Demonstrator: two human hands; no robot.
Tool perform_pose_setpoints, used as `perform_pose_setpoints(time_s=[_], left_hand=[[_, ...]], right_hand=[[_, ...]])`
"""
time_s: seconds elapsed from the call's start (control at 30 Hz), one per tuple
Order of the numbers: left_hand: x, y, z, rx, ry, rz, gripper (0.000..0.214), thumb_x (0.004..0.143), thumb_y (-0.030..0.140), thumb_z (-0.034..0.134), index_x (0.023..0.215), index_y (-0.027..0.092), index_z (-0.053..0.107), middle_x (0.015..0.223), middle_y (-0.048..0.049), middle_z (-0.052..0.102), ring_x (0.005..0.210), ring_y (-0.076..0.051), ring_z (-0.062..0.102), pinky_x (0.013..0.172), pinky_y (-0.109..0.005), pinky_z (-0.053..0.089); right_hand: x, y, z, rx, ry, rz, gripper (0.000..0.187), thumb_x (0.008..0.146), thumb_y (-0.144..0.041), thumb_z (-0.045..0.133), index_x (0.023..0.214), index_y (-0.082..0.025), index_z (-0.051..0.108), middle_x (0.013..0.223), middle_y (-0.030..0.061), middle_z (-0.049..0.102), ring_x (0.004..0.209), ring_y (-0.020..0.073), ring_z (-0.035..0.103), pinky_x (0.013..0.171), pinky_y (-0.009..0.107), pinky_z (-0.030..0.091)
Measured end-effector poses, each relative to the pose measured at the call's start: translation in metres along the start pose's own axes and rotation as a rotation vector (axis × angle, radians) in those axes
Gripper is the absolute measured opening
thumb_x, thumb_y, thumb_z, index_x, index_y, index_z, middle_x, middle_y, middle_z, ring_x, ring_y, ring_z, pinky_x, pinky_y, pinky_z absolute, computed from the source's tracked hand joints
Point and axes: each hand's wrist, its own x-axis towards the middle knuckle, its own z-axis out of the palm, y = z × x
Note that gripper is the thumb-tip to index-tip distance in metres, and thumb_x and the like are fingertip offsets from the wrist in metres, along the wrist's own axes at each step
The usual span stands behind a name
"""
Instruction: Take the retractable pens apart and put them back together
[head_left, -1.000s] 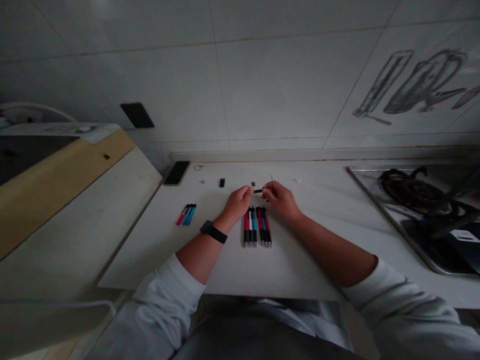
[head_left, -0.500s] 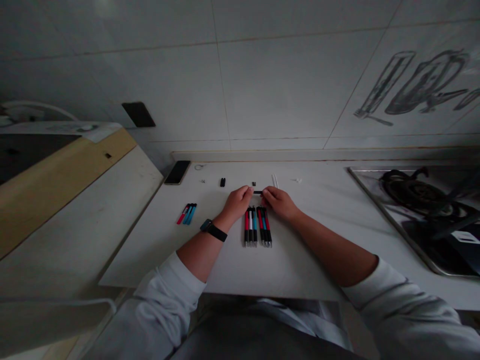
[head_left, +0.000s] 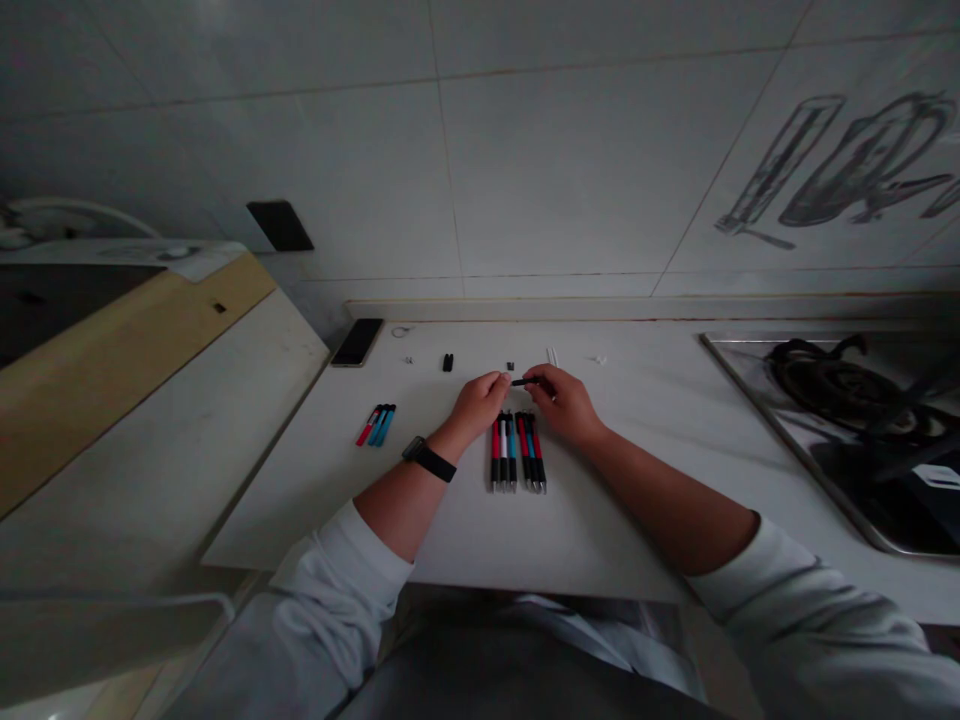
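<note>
A short black pen part [head_left: 521,381] is pinched between my left hand [head_left: 478,404] and my right hand [head_left: 562,400], just above the white counter [head_left: 600,500]. Both hands are closed on its ends, fingertips almost meeting. Right below them lies a row of several pens [head_left: 516,450] in red, white, blue and black, laid side by side. My left wrist wears a black watch [head_left: 427,459].
A small bunch of red and blue pen barrels [head_left: 376,425] lies to the left. Small black parts [head_left: 447,362] and white bits [head_left: 552,355] sit behind my hands. A phone [head_left: 357,342] lies at the back left, a gas hob [head_left: 855,400] at the right.
My hands stay on the black part and have barely shifted; the right end of the part is tilted up a little now.
</note>
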Motion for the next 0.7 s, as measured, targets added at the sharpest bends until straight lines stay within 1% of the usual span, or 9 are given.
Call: perform_pose_setpoints(time_s=[0.1,0.2,0.33,0.37,0.43,0.5,0.57,0.63,0.7], left_hand=[[-0.001,0.005,0.003,-0.246,-0.041,-0.101,0.046,0.097,0.061,0.046,0.074,0.021,0.047,0.060,0.0045,0.043,0.054,-0.012,0.044,0.057,-0.028,0.038],[-0.004,0.014,0.003,-0.442,-0.108,-0.174,0.045,0.096,0.060,0.050,0.072,0.022,0.044,0.056,0.0063,0.036,0.049,-0.011,0.041,0.054,-0.027,0.038],[-0.007,0.022,-0.001,-0.530,-0.210,-0.260,0.044,0.097,0.055,0.048,0.069,0.024,0.036,0.053,0.0075,0.029,0.046,-0.012,0.039,0.052,-0.028,0.037],[-0.007,0.022,-0.003,-0.496,-0.188,-0.256,0.044,0.097,0.055,0.046,0.068,0.024,0.037,0.053,0.0070,0.031,0.046,-0.012,0.039,0.052,-0.028,0.037],[-0.007,0.023,-0.011,-0.322,-0.084,-0.181,0.044,0.099,0.054,0.044,0.069,0.022,0.043,0.055,0.0041,0.040,0.050,-0.013,0.044,0.055,-0.028,0.039],[-0.005,0.022,-0.022,-0.048,0.042,-0.037,0.042,0.100,0.052,0.046,0.073,0.021,0.054,0.063,-0.0002,0.055,0.060,-0.015,0.052,0.062,-0.028,0.042],[-0.003,0.022,-0.036,0.205,0.136,0.114,0.032,0.099,0.046,0.053,0.082,0.020,0.063,0.078,-0.0034,0.067,0.072,-0.016,0.059,0.071,-0.029,0.045],[-0.001,0.023,-0.052,0.337,0.191,0.209,0.022,0.097,0.039,0.058,0.092,0.021,0.069,0.092,-0.0049,0.073,0.080,-0.017,0.062,0.078,-0.030,0.046],[0.003,0.023,-0.071,0.405,0.234,0.233,0.019,0.096,0.036,0.060,0.096,0.021,0.072,0.098,-0.0061,0.074,0.082,-0.018,0.063,0.080,-0.030,0.047]], right_hand=[[-0.002,-0.007,-0.003,-0.051,0.049,-0.107,0.017,0.095,-0.026,0.056,0.107,-0.022,0.069,0.098,0.0073,0.072,0.081,0.0189,0.064,0.078,0.033,0.051],[-0.003,-0.012,-0.005,-0.049,0.077,-0.185,0.017,0.098,-0.025,0.054,0.106,-0.023,0.069,0.100,0.0077,0.071,0.087,0.0202,0.065,0.082,0.035,0.052],[-0.003,-0.014,-0.007,-0.040,0.097,-0.229,0.020,0.101,-0.026,0.050,0.104,-0.023,0.070,0.099,0.0084,0.070,0.094,0.0215,0.065,0.086,0.036,0.053],[-0.003,-0.013,-0.008,-0.044,0.095,-0.222,0.019,0.101,-0.026,0.051,0.105,-0.023,0.070,0.099,0.0085,0.070,0.093,0.0214,0.065,0.086,0.036,0.053],[-0.002,-0.011,-0.008,-0.059,0.086,-0.191,0.018,0.100,-0.026,0.052,0.107,-0.023,0.069,0.101,0.0086,0.071,0.089,0.0208,0.065,0.085,0.036,0.053],[-0.002,-0.007,-0.008,-0.075,0.070,-0.159,0.018,0.099,-0.026,0.054,0.109,-0.023,0.069,0.102,0.0083,0.071,0.085,0.0199,0.065,0.082,0.035,0.053],[-0.001,-0.003,-0.008,-0.081,0.054,-0.145,0.018,0.099,-0.027,0.055,0.109,-0.023,0.069,0.102,0.0079,0.071,0.082,0.0189,0.064,0.079,0.034,0.053],[0.000,0.000,-0.007,-0.082,0.034,-0.138,0.018,0.098,-0.027,0.056,0.108,-0.023,0.070,0.101,0.0076,0.071,0.080,0.0184,0.064,0.077,0.033,0.053],[0.000,0.002,-0.007,-0.084,0.014,-0.129,0.019,0.097,-0.027,0.056,0.108,-0.023,0.071,0.100,0.0074,0.071,0.079,0.0183,0.064,0.076,0.033,0.053]])
